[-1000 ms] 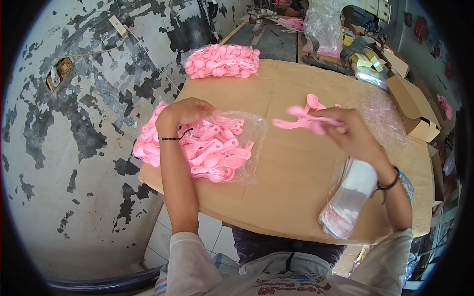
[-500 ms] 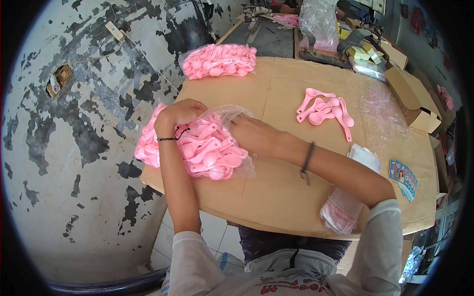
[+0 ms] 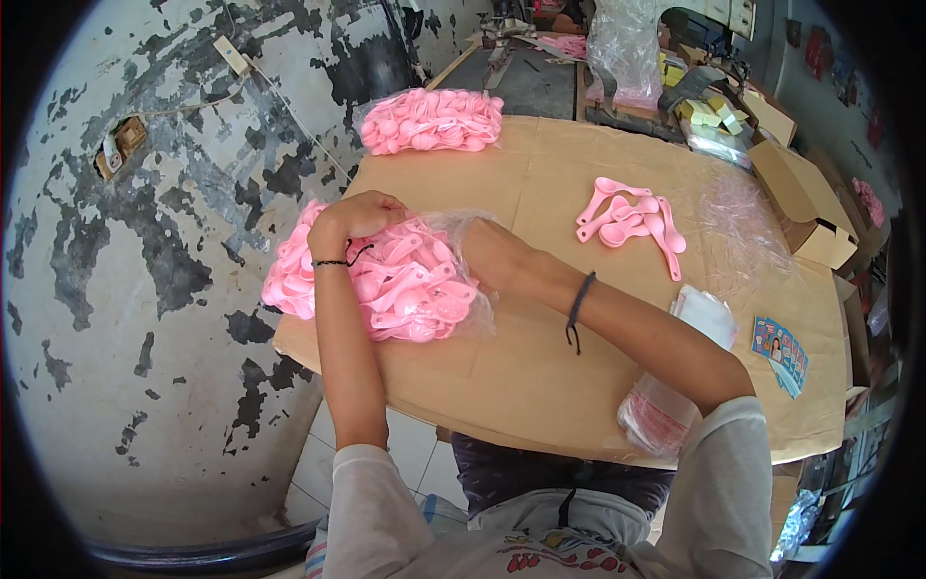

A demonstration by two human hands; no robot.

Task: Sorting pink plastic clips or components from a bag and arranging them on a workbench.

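Note:
A clear plastic bag [image 3: 413, 280] full of pink measuring spoons lies at the left of the cardboard-covered table [image 3: 540, 386]. My left hand [image 3: 357, 220] reaches over its far side, fingers curled on the plastic near the bag's mouth. From the right, my right hand [image 3: 485, 253] goes into the bag's mouth; its fingers are hidden among the plastic and spoons. More pink spoons [image 3: 289, 275] bulge out to the left of my left wrist; whether they share the same bag I cannot tell. A loose group of pink measuring spoons [image 3: 632, 217] rests farther right on the table.
Another filled bag of pink spoons [image 3: 431, 121] stands at the far left table edge. To the right are crumpled clear plastic [image 3: 743, 217], a stack of clear bags [image 3: 661, 415] under my right forearm, fanned blue printed cards [image 3: 781, 355] and an open cardboard box [image 3: 805, 203]. A peeling wall [image 3: 183, 318] borders the left.
My right hand and forearm have shifted slightly, with the wrist turned a little and the hand nearer the bag's mouth. The spoons in the bag have shifted. My left hand stays at the bag.

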